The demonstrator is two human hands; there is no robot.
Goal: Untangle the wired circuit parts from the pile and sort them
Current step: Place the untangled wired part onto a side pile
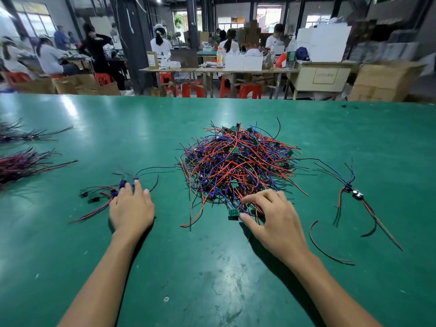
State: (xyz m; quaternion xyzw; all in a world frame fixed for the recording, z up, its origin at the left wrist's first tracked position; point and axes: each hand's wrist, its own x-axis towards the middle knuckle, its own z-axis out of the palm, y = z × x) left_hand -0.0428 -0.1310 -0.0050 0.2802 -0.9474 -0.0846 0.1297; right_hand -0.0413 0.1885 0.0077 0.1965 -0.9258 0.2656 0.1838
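Fingers of my right hand pinch wires beside a green board at the pile's near edge on the counter, my left hand flat on sorted parts; next, I'd tease one free.

A wide green table carried everything. A big heap of red, blue and black wired parts sat on it, just beyond the right hand's fingertips, with a small green board at its near edge, right beside the thumb. A small cluster of sorted parts lay under and left of the left hand's fingers. Well to the right of the right hand lay another little group and a loose wire. Two bundles of wires lay far off to the left of the fingers.
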